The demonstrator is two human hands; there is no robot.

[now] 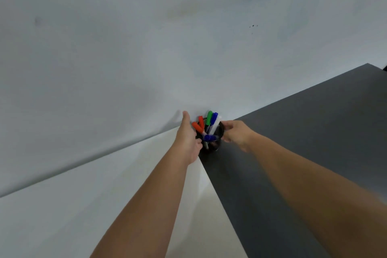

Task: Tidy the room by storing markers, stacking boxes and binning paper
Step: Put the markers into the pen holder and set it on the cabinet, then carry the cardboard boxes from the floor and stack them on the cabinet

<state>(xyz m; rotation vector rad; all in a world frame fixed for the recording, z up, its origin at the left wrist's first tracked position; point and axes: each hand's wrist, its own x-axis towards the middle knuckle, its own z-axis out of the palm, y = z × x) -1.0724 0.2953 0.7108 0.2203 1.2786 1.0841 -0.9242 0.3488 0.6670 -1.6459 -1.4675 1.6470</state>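
A black pen holder (215,144) stands at the far end of the dark table, close to the wall. Several markers stick out of it: a red marker (197,127), a green marker (208,118), a blue marker (213,119) and a white one (215,125); another blue-capped marker (210,137) lies across the rim. My left hand (188,138) grips the holder's left side, thumb raised. My right hand (234,134) grips its right rim. Both arms are stretched far forward.
A dark grey table (303,142) runs along the right. A white surface (94,205) lies at the left, meeting the table along a diagonal edge. A plain white wall (146,37) fills the upper view.
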